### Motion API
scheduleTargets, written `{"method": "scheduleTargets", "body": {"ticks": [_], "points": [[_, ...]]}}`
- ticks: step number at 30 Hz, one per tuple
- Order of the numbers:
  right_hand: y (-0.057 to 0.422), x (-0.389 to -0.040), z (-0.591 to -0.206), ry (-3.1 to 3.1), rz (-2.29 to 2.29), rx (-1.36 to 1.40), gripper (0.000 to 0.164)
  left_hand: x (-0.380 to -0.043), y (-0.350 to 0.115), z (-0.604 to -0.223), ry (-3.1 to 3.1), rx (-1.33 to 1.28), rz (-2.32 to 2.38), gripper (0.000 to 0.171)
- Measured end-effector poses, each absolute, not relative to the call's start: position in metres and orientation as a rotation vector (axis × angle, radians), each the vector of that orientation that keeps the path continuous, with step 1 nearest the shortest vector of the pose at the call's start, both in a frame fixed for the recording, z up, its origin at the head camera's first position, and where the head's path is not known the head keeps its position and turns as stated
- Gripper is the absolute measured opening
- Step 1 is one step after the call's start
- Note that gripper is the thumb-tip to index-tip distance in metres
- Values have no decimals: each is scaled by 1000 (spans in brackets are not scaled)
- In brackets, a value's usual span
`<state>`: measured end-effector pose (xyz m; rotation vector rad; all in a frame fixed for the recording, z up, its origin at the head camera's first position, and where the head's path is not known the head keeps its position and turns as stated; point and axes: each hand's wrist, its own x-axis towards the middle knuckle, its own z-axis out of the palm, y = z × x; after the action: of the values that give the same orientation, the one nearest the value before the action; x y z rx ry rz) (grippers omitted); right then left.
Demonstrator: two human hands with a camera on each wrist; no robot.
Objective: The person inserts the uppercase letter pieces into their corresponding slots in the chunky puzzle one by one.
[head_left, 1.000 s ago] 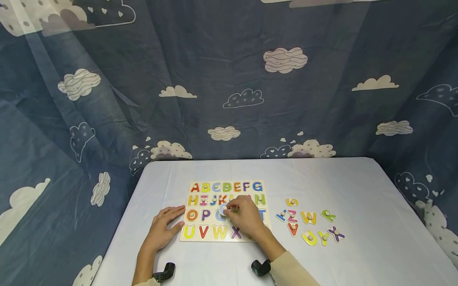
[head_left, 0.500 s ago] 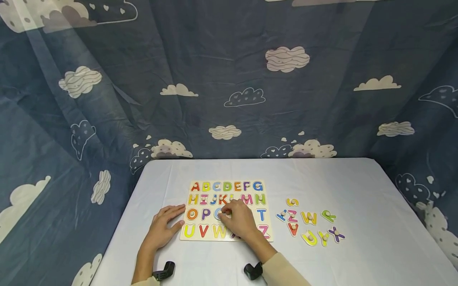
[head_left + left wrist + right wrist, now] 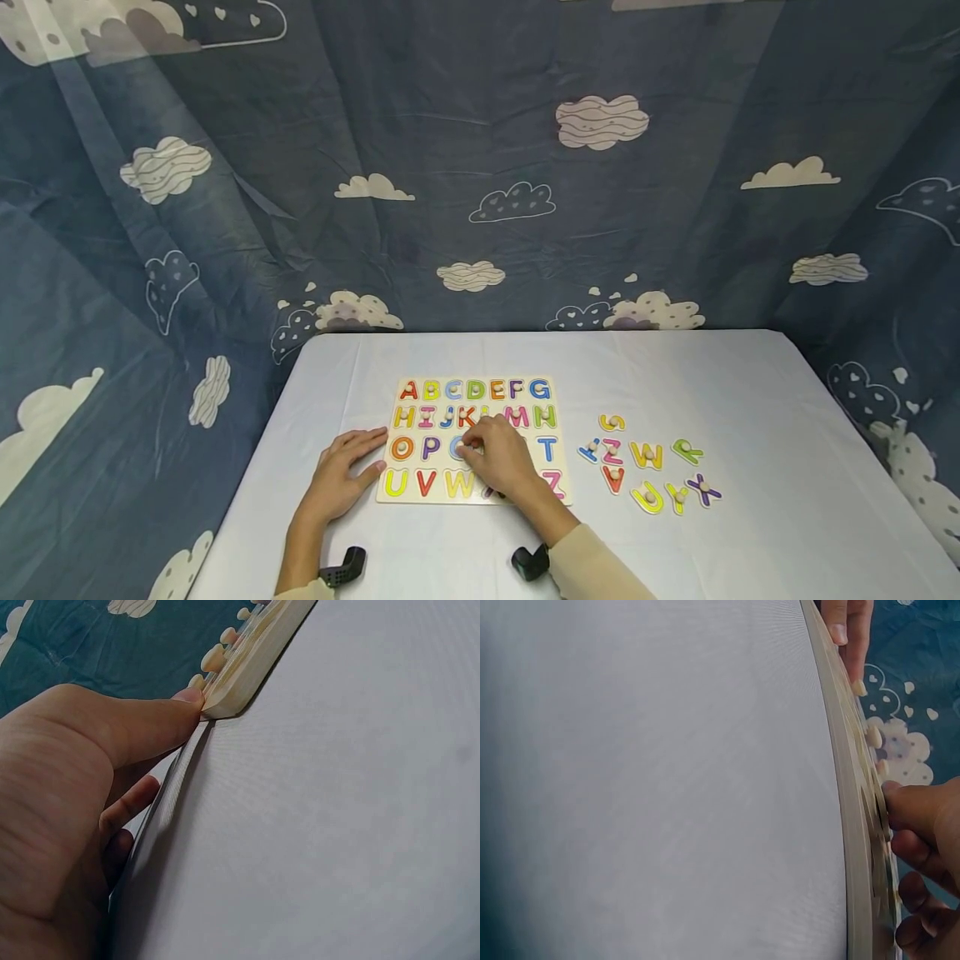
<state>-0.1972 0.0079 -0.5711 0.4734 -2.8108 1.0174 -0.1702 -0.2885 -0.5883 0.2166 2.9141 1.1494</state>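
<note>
A wooden alphabet board (image 3: 474, 502) lies on the table, with knobbed letters in its upper rows. My left hand (image 3: 341, 481) rests against its left edge; in the left wrist view the thumb (image 3: 161, 724) touches the board's corner. Over the third row, my right hand (image 3: 498, 458) pinches a blue round letter piece, seemingly the letter Q (image 3: 454, 447), just right of the purple P (image 3: 431, 448). That piece lies at its blue outline and is partly hidden by the fingers. In the right wrist view, the thumb (image 3: 915, 806) is low over the board (image 3: 855, 862).
Right of the board lie several loose knobbed letters, among them an orange S (image 3: 612, 423), a green R (image 3: 687, 452), a yellow W (image 3: 647, 456), a red V (image 3: 613, 479) and a purple X (image 3: 704, 490). A cloud-patterned cloth (image 3: 517, 250) hangs behind the white table (image 3: 750, 375).
My right hand has moved slightly left and down, bringing the blue letter from above the board onto its outline, and has stayed there since. The left hand keeps its place.
</note>
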Motion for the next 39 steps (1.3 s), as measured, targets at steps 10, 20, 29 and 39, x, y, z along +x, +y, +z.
{"method": "scheduleTargets", "body": {"ticks": [10, 20, 29, 39], "points": [[11, -200, -569, -2844, 1017, 515, 10, -171, -288, -593, 2962, 233, 1139, 50], [25, -198, -565, -2863, 1250, 517, 18, -172, -290, -589, 2918, 222, 1149, 49], [81, -190, -553, -2784, 1290, 355, 14, -172, -289, -591, 2921, 207, 1146, 50], [213, -170, -558, -2776, 968, 57, 15, -170, -288, -590, 2930, 213, 1157, 50]]}}
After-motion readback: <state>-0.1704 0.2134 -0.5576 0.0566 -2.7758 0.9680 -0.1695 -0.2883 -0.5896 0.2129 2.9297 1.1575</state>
